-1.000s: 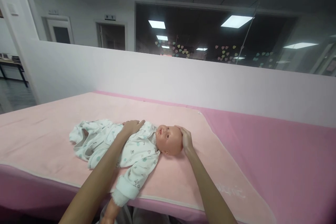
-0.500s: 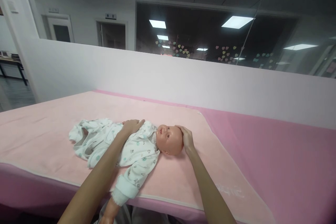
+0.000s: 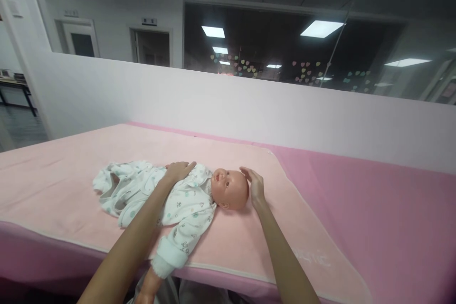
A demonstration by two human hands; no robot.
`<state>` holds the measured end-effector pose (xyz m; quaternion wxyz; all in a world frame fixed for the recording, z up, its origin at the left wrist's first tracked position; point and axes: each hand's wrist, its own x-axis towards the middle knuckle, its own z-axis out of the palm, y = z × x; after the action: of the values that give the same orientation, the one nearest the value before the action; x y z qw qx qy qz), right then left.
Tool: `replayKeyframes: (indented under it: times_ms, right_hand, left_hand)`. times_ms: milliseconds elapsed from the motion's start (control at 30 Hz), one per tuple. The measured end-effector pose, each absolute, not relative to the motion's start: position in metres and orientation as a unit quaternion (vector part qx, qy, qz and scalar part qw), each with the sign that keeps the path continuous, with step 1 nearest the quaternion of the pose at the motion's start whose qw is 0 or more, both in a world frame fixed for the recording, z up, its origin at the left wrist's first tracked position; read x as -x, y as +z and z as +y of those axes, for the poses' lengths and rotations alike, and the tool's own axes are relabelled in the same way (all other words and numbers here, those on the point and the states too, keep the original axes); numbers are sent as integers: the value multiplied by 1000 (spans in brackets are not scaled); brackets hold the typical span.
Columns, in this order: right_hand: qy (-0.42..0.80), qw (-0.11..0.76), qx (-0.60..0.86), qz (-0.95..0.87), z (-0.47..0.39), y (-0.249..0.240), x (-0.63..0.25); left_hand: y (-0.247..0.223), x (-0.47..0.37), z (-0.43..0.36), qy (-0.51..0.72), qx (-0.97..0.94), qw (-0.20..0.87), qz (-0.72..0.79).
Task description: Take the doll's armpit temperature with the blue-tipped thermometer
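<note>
Right hand (image 3: 256, 187) now seemingly off doll (image 3: 190, 199)

Over there the doll (image 3: 188, 204) lies on the mat (image 3: 242, 251), one arm (image 3: 173, 252) past the near edge; left hand (image 3: 177, 171) on its torso, right hand (image 3: 256, 189) beside its head (image 3: 233, 191), wall (image 3: 221, 104) behind.

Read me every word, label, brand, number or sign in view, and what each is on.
No text is readable.
Mat: white lettering, too blurred.
Dark sign above the doorway: too small.
Pale sign above the door: too small.
Red marks in the window: blurred, maybe text.
Clothes: small prints, no legible words.
</note>
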<state>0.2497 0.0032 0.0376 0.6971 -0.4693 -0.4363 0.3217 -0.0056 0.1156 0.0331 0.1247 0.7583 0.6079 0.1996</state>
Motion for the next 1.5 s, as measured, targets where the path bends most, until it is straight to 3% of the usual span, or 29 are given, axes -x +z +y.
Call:
replayKeyframes:
  times_ms: [233, 333, 433, 567, 633, 733, 800, 900, 1067, 1167, 1400, 1500]
  right_hand:
    - [342, 678, 476, -444, -1, 42, -240]
    - [341, 676, 481, -442, -1, 41, -239]
    - [339, 672, 487, -442, 0, 40, -239]
    - [325, 668, 504, -440, -1, 39, -240]
    - [283, 667, 520, -452, -3, 40, -242]
    - [114, 646, 534, -533, -10, 45, -240]
    - [-18, 599, 511, -617, -15, 50, -229]
    - [-151, 461, 451, -749, -18, 59, -196]
    - [-244, 163, 471, -832, 4, 74, -135]
    - [-245, 66, 545, -799, 22, 80, -117]
    - [-240, 83, 583, -771, -1, 92, -130]
    - [-188, 200, 593, -757, -20, 104, -155]
  left_hand:
    - [30, 9, 116, 331, -746, 195, 543]
    - [34, 15, 105, 392, -753, 290, 442]
    - [43, 18, 87, 340, -794, 406, 297]
    - [51, 11, 72, 227, -834, 411, 291]
    - [49, 8, 74, 271, -798, 423, 333]
    - [39, 9, 85, 395, -686, 472, 387]
    - [32, 11, 93, 444, -616, 521, 389]
    - [26, 13, 100, 460, -552, 595, 360]
    - [25, 12, 101, 474, -532, 615, 338]
    - [28, 11, 98, 481, -536, 604, 342]
    - [30, 9, 97, 469, -560, 569, 378]
    - [31, 7, 96, 454, -556, 592, 366]
